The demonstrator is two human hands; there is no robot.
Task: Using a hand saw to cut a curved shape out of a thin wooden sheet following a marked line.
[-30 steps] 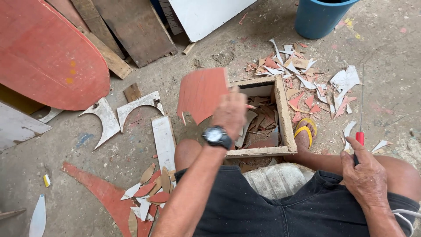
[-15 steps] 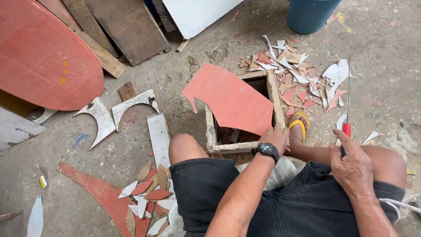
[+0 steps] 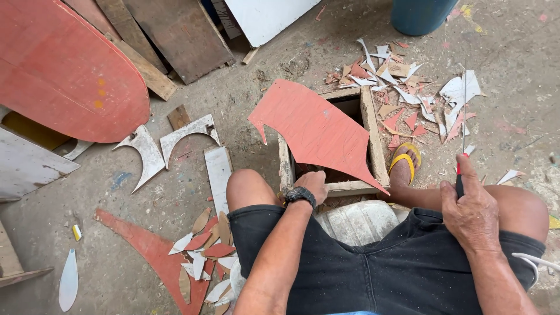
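We see the left hand gripping the near edge of a red board piece, which lies tilted over an open wooden box frame at twelve o'clock from the knees. The right hand, at three o'clock, is closed around a red-handled blade tool pointing up, with scrap offcuts on the floor beyond.

This is a rough craft workshop, worked at floor level. The bare concrete floor is dusty and littered with cut offcuts in red and white. Weathered wooden planks and a big red painted panel lean about, and a small open wooden frame serves as a bench.
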